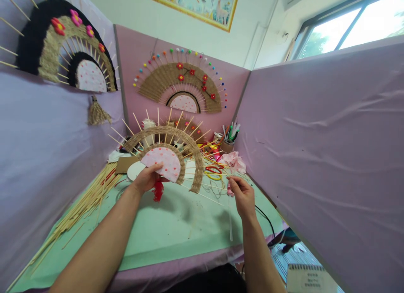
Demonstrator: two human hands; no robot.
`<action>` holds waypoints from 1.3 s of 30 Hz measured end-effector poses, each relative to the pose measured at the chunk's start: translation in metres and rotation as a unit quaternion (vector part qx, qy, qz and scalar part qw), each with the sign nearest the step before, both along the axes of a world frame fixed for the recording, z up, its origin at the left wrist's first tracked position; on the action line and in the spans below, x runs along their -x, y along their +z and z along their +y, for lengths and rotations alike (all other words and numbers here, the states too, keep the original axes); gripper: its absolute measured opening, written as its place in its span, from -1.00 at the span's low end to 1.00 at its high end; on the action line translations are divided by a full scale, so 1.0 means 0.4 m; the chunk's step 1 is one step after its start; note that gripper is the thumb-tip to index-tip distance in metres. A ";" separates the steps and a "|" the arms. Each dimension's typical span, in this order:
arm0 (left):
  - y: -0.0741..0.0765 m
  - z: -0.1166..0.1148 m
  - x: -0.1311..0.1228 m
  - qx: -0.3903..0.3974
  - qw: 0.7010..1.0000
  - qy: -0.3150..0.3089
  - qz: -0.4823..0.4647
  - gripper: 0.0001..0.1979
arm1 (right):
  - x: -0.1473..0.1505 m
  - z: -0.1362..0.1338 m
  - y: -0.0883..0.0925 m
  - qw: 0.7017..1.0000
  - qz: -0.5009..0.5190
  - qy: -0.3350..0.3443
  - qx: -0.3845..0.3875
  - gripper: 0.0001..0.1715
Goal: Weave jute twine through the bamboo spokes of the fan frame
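Observation:
A half-round fan (197, 166) of thin sticks, with two woven twine bands and a pink spotted centre, is held up over the green table. My left hand (150, 177) grips it by the centre, thumb on the spotted face, fingers behind. A red tassel (158, 191) hangs just under that hand. To the right of the fan, my right hand (242, 194) is closed in a pinch at the tip of one of the sticks; what lies between its fingertips is too small to make out. Below these fingers a thin clear strip (230, 219) reaches downward.
Loose sticks (78, 204) cover the table's left side. Red-handled scissors (213, 171), pink crumpled paper (233, 161) and a tool cup (227, 146) stand or lie at the back right. Finished fans (151, 84) hang on the partitions. A white disc (135, 171) lies behind my left hand.

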State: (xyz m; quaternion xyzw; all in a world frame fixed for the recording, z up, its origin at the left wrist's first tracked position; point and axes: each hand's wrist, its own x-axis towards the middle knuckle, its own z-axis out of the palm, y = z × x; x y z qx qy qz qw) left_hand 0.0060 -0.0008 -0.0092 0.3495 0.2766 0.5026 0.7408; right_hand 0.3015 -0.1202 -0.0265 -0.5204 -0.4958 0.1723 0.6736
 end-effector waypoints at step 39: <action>-0.001 0.006 -0.019 -0.001 0.999 0.026 -0.028 -0.89 | 0.097 0.021 -0.074 0.985 0.015 0.171 0.005 -0.71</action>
